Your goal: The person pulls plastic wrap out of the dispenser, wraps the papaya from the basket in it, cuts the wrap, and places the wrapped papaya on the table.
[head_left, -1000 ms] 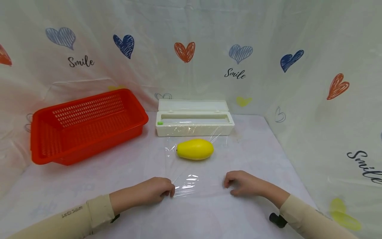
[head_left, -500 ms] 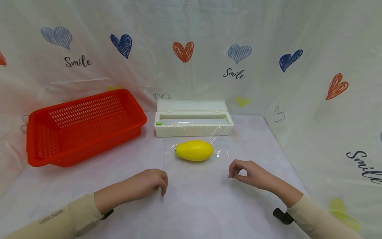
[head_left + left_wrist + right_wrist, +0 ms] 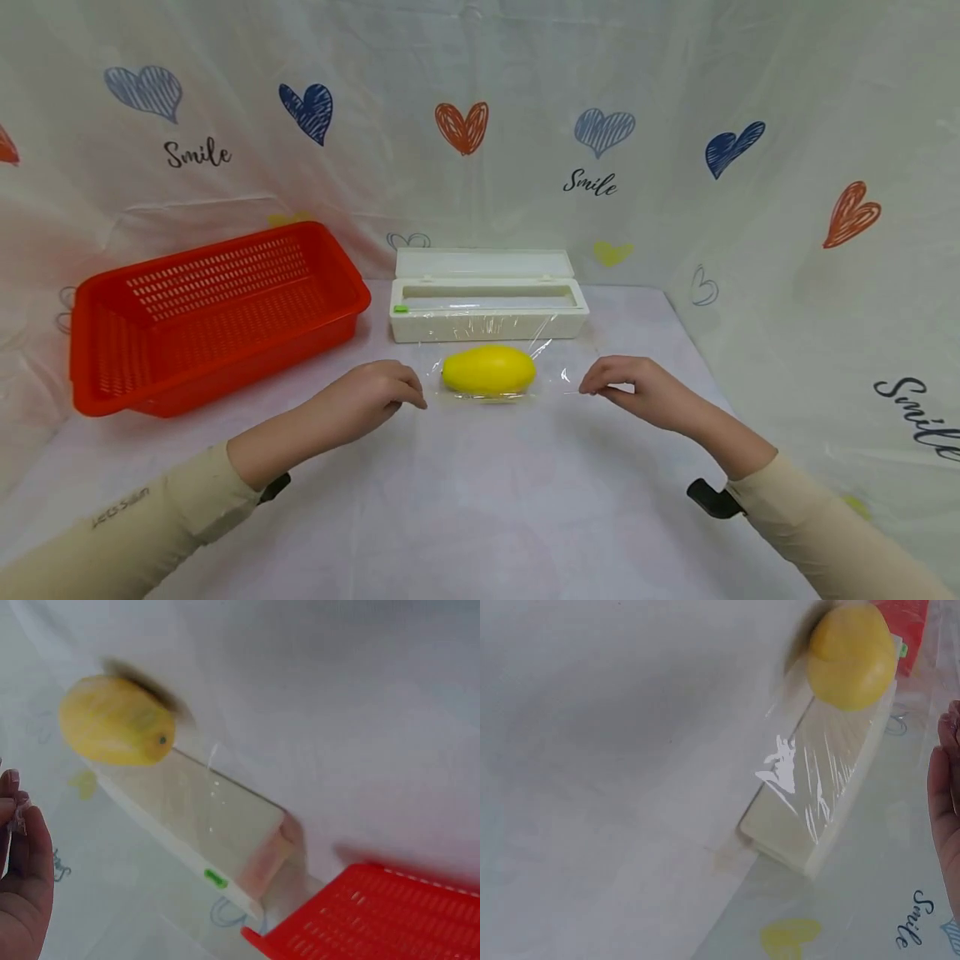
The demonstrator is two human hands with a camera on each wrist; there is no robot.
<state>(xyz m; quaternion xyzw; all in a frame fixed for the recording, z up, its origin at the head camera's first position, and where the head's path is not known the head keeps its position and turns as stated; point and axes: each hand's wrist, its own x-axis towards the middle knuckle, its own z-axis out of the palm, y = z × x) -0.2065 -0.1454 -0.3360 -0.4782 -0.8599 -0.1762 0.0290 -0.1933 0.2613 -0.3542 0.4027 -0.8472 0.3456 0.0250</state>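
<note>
Film point(image 3: 781, 765), pinched between the left hand point(image 3: 378, 392) and right hand point(image 3: 637, 387) either side of the yellow fruit point(image 3: 489, 370) before the white box point(image 3: 491, 327) near the far edge of the worktop point(image 3: 465, 500), seems at the folding-over step, the next move likely calling for laying it evenly.

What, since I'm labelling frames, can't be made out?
Clear plastic film, full outline, head view: transparency hides it.
Left hand, left wrist view: cropped by left edge.
Right hand, right wrist view: cropped by right edge.
Red perforated plastic basket, left wrist view: cropped by right and bottom edges.
</note>
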